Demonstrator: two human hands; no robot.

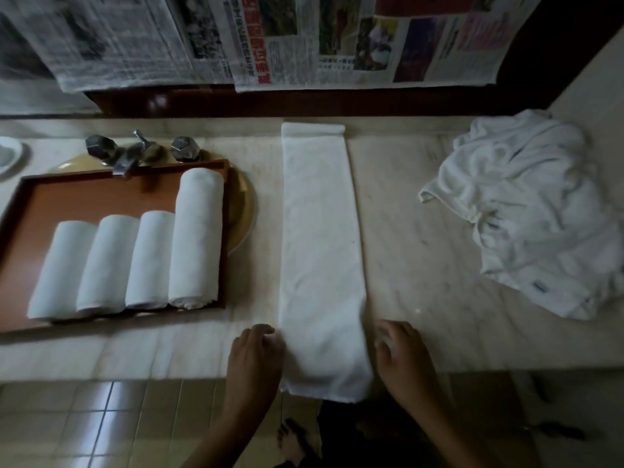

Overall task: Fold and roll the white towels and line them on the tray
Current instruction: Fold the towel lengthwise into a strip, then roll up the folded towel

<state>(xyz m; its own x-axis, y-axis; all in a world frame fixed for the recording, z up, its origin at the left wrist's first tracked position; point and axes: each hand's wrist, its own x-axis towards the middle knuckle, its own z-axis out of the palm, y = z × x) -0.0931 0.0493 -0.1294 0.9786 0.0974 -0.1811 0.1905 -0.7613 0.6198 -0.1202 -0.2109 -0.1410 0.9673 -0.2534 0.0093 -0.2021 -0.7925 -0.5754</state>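
Left hand [256,356] and right hand [401,352] are placed at the near end of a long white terry towel folded into a narrow strip [320,248], one at each long edge. The towel's left edge is touched by the left hand's curled fingers. The right hand's fingers, blurred, are curled just beside the right edge. Whether the cloth is pinched by either hand cannot be told.

At the far left, part of a small white dish [8,157] is seen on the pale marble counter [412,265]. Beside it, a rectangular reddish-brown tray [84,201] is laid over a round yellowish sink basin [243,211], whose rim shows past the tray's right side. Four rolled white towels [111,261] are lined side by side on the tray, touching one another. The three on the left are shorter, and the rightmost roll is longer and thicker. A chrome tap with two faceted handles [126,155] is set behind the tray, its spout overhanging the far rim.

Right of the tray, the folded strip is laid straight across the counter from front to back. Its near end hangs over the front edge and its far end is turned over at the back. Well apart to the right, a crumpled heap of white towels [533,211] is piled on the counter.
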